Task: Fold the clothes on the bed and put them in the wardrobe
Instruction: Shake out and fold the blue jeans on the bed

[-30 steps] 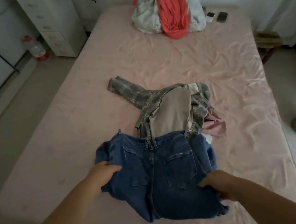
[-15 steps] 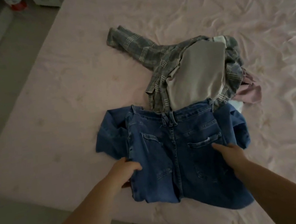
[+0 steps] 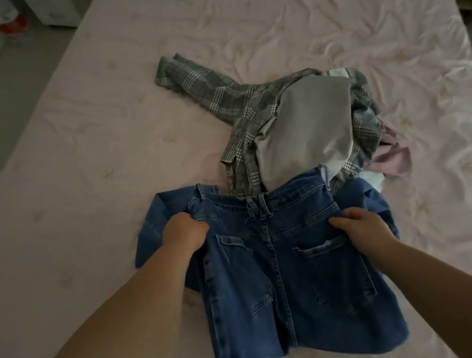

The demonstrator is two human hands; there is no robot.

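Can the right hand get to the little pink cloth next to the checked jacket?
Probably yes. The right hand rests on the jeans, and the pink cloth lies just beyond it, partly tucked under the checked jacket. Nothing blocks the way, though it must leave the jeans.

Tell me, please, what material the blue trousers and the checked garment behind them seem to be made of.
The blue trousers look like denim: matte, faded blue, with heavy stitched seams, patch pockets and belt loops. The checked garment seems a woven plaid cloth, grey with light lines, soft and crumpled; whether cotton or a wool blend cannot be told. Its plain beige lining looks smoother.
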